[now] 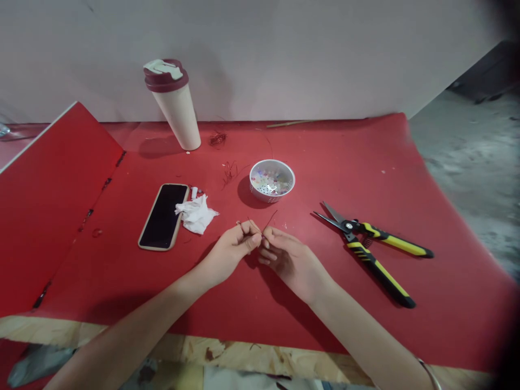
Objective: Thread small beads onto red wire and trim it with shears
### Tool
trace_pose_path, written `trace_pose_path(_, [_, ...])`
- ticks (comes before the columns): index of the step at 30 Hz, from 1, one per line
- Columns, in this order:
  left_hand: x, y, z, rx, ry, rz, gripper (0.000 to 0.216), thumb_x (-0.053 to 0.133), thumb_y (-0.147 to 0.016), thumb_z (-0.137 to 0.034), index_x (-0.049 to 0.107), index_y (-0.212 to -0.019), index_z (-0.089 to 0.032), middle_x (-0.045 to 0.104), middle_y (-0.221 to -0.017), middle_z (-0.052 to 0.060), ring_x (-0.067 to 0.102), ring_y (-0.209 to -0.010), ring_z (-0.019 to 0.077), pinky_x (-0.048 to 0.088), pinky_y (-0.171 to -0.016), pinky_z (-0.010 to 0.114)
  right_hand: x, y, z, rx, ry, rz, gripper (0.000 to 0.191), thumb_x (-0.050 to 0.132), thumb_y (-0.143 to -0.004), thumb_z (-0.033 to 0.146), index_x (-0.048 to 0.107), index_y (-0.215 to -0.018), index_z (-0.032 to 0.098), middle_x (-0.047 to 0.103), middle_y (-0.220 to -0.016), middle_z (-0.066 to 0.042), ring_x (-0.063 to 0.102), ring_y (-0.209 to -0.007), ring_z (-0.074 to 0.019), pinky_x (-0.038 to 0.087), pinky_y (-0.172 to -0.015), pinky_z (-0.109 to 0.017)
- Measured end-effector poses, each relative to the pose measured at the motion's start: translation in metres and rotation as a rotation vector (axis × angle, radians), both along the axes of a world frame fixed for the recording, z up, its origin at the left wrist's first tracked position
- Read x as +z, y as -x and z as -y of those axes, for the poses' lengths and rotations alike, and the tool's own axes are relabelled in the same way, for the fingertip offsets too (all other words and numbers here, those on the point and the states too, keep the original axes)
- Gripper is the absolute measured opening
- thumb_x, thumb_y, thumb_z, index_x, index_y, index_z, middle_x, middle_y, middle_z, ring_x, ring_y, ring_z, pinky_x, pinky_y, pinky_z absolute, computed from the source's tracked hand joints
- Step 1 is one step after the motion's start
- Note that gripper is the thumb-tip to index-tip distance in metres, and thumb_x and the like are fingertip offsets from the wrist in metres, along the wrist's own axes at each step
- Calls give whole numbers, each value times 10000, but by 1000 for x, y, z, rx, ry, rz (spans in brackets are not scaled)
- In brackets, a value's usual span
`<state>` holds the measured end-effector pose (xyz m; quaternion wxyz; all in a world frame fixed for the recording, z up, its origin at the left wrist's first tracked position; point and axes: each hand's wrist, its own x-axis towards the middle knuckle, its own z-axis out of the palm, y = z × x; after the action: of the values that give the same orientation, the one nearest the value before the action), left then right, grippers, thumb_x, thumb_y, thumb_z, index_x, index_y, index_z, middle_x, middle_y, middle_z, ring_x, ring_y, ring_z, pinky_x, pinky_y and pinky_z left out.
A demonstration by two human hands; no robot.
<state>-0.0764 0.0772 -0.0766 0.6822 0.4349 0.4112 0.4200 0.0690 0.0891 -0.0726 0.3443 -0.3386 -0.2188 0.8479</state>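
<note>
My left hand [242, 241] and my right hand [286, 252] meet low over the red tabletop. Both are closed, thumbs against fingers, pinching a thin dark cord [270, 218] whose loose end sticks up past the right fingertips. A small dark spot shows where the fingertips meet, too tiny to make out. Just beyond my hands sits a small round perforated bowl [271, 196] with clear and coloured bead-like pieces in it. Thin red cord scraps [229, 172] lie left of the bowl, and a tangled clump of red cord [217, 139] rests farther back.
Yellow-and-black shears [365, 238] lie with blades apart on the right. At left are a phone [163, 218], a crumpled white tissue [198, 214] and a red board [52, 195] joined along dark ties. A lidded cup [176, 111] stands near the back wall.
</note>
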Motion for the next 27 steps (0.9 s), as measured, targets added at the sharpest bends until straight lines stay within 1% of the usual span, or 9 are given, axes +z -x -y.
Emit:
trace_pose_path(6, [-2,-1,1,-31,12,3,286,548,-809,-436,478,-754,-164,517,-738,-10,514,-589,84,486,-627,249,-2,1,0,-16,44,20,194,575,-734,184,478,-569,159,375,-591,39,317,-533,-80,317,-541,-212])
trace_pose_path(9, [-4,-1,1,-36,-2,-59,293,522,-820,-450,471,-766,-167,524,-742,-2,553,-622,108,489,-608,257,-4,2,1,-34,71,36,175,579,-749,211,499,-601,165,391,-616,39,332,-540,-81,334,-553,-219])
trace_pose_path(11, [-3,0,0,-26,-42,-118,288,513,-828,-439,475,-744,-166,528,-738,1,556,-658,116,478,-627,252,-4,2,1,-31,88,46,172,565,-766,221,502,-615,168,392,-622,38,350,-548,-84,341,-549,-223])
trace_pose_path(13, [-2,0,0,-16,-91,-155,269,510,-839,-409,489,-731,-164,540,-743,4,552,-709,119,461,-696,257,-3,0,1,-8,103,50,166,556,-772,214,499,-623,169,395,-624,35,366,-552,-87,331,-521,-218])
trace_pose_path(16, [0,2,-1,-29,-138,-172,230,497,-859,-359,509,-740,-163,554,-753,6,544,-771,124,425,-783,268,2,-4,-2,55,148,51,133,560,-774,210,519,-658,160,421,-653,25,367,-537,-77,278,-454,-197])
trace_pose_path(20, [-2,3,-1,-76,-144,-137,217,476,-874,-342,499,-752,-165,552,-761,9,548,-777,131,413,-786,279,7,-10,-7,179,270,8,110,554,-777,193,532,-687,134,415,-655,25,316,-482,-45,194,-395,-168])
trace_pose_path(22, [-3,4,-1,-83,-142,-119,219,477,-872,-348,491,-752,-166,540,-763,7,545,-766,130,409,-774,276,8,-12,-9,232,303,-31,115,535,-782,176,519,-678,131,394,-621,34,282,-454,-35,182,-384,-162])
trace_pose_path(24, [-4,4,-2,-71,-159,-134,224,486,-867,-352,488,-743,-166,518,-756,2,528,-761,128,397,-769,268,7,-13,-10,258,301,-68,126,513,-795,170,507,-674,135,370,-580,45,249,-430,-31,182,-379,-159])
trace_pose_path(27, [-6,4,-3,-51,-189,-166,232,492,-861,-360,491,-734,-166,494,-743,-3,494,-761,126,376,-768,257,6,-13,-8,239,269,-97,124,509,-806,164,500,-684,143,339,-540,61,227,-417,-31,189,-379,-156])
